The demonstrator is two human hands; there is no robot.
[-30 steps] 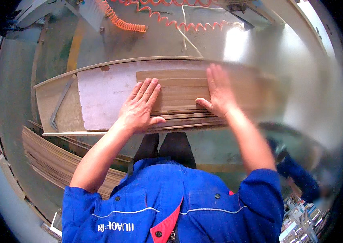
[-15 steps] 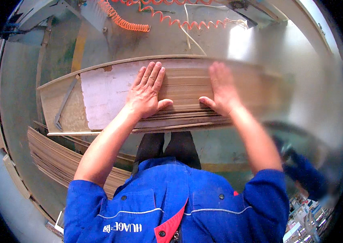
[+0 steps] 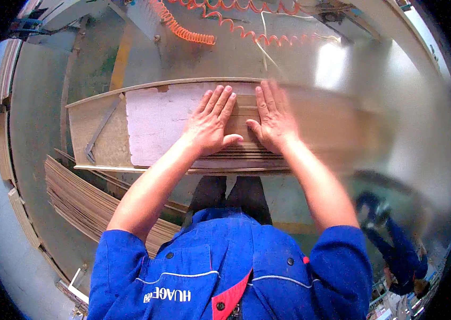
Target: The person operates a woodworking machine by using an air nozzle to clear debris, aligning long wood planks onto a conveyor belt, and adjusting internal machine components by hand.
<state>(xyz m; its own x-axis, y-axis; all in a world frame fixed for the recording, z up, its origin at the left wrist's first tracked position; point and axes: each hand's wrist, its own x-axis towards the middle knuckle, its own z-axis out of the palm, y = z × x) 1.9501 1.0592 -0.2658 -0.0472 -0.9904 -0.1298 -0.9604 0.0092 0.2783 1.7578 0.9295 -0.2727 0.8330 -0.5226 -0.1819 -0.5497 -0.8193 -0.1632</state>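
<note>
Thin brown strips (image 3: 242, 114) lie side by side across the workbench (image 3: 95, 120), showing between my hands. My left hand (image 3: 212, 121) is open and flat at their left side, fingers pointing away from me and thumb turned inward. Facing it, my right hand (image 3: 276, 118) is also open on the strips, thumb turned toward the left one. A narrow gap separates the two hands. Beneath and left of my left hand is a pale, worn sheet (image 3: 153, 120). What lies directly under both palms is hidden.
A dark metal bar with a bent end (image 3: 103, 128) lies at the bench's left end. Stacked long boards (image 3: 89, 200) stand low at left. Orange coiled hoses (image 3: 191, 32) hang beyond the bench. Another person (image 3: 401, 250) is at the lower right. The right side is blurred.
My right hand has moved left, closer to my left hand, narrowing the visible band of strips. The view has shifted, and the other person at the right shows more fully.
</note>
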